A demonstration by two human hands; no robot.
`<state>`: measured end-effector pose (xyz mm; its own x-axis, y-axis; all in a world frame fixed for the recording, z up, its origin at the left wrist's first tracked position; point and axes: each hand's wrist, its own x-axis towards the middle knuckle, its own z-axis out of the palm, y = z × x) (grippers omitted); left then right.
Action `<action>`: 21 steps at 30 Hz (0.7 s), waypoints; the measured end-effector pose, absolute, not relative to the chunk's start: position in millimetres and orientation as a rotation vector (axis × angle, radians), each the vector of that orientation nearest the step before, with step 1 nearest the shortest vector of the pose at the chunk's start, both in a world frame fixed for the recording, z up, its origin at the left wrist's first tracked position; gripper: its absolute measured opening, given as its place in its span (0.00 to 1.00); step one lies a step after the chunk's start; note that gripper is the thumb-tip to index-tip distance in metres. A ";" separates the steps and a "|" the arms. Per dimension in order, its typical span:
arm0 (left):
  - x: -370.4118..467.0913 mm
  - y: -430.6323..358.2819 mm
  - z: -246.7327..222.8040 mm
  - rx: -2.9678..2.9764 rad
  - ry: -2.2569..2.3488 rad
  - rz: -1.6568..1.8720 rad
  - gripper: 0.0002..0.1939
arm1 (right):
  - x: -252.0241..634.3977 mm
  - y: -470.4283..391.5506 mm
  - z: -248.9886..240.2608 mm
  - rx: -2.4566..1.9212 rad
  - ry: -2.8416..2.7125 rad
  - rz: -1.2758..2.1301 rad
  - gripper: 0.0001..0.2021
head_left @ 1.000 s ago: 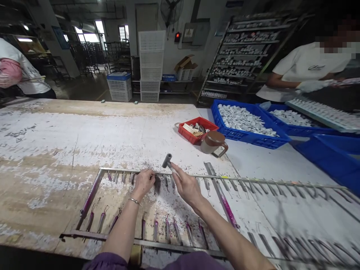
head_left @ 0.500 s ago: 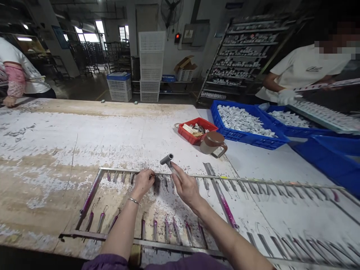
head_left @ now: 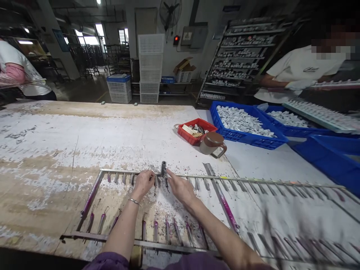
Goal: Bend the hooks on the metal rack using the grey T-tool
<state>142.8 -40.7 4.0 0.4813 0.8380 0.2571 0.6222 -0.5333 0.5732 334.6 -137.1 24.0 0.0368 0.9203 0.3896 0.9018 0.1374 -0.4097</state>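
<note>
A long metal frame [head_left: 112,171] with rows of small hooked pieces lies on the worktable. My left hand [head_left: 144,183] is at its far rail, fingers pinched together at one of the hooked pieces; what they grip is too small to make out. Just to the right, my right hand [head_left: 180,188] holds a small hammer-like metal tool [head_left: 163,167], its cylindrical head upright at the rail beside my left fingertips. More hooked pieces [head_left: 167,227], some pink-purple, stand along the near rail. A pink glittery crossbar [head_left: 226,208] spans the frame right of my hands.
Beyond the frame stand a brown-lidded mug [head_left: 213,143] and a red basket [head_left: 189,138] of small items. Blue crates [head_left: 253,140] of white pieces are at the right, where a gloved person holds a rack. Another person stands at the far left. A dark blur crosses the lower right.
The tool's head has come down to the rail and turned upright, and my right hand has moved slightly left. My left hand has stayed in place. The person at the right has shifted the rack they hold.
</note>
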 end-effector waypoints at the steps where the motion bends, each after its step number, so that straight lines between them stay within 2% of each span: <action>1: 142.6 -40.5 3.6 2.326 1.211 0.734 0.09 | 335.5 -137.5 26.3 -1.752 -1.832 0.038 0.21; 6: 142.0 -40.7 5.1 2.325 1.218 0.720 0.11 | 334.2 -140.9 31.3 -1.548 -1.717 -0.081 0.22; 11: 141.5 -41.4 7.1 2.326 1.205 0.714 0.09 | 332.5 -138.1 24.1 -1.723 -1.853 0.075 0.21; 16: 141.9 -39.6 4.3 2.357 1.203 0.714 0.10 | 332.8 -141.6 37.3 -1.540 -1.683 -0.033 0.22; 21: 142.1 -40.9 5.1 2.340 1.205 0.710 0.09 | 329.3 -139.6 15.5 -1.715 -1.786 0.088 0.24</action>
